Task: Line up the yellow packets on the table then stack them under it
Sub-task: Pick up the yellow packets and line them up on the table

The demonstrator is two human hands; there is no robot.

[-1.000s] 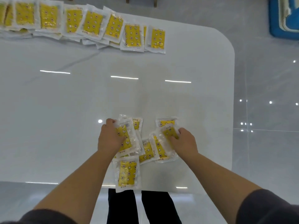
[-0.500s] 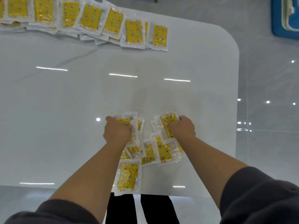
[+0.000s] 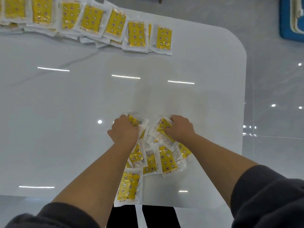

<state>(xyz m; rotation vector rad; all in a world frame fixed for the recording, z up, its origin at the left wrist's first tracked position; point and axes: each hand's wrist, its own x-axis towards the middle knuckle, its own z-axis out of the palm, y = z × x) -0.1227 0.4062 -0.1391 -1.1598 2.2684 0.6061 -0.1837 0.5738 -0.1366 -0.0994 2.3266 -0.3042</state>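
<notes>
L hand (image 3: 125, 131) & R hand (image 3: 180, 129) each w/ fingers curled round a yellow packet (image 3: 134, 120) / (image 3: 162, 126) atop loose pile (image 3: 164, 159) at near table (image 3: 65, 120) edge; packet row (image 3: 92, 20) lined along far edge.

Yellow packets (image 3: 167, 159) with star-and-moon prints and clear edges lie on a glossy white table (image 3: 82, 129).

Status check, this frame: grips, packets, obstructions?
Left grip clutching a yellow packet; right grip clutching another packet. Loose pile at near table edge, row lined up far side. Nothing seen in the way.
</notes>
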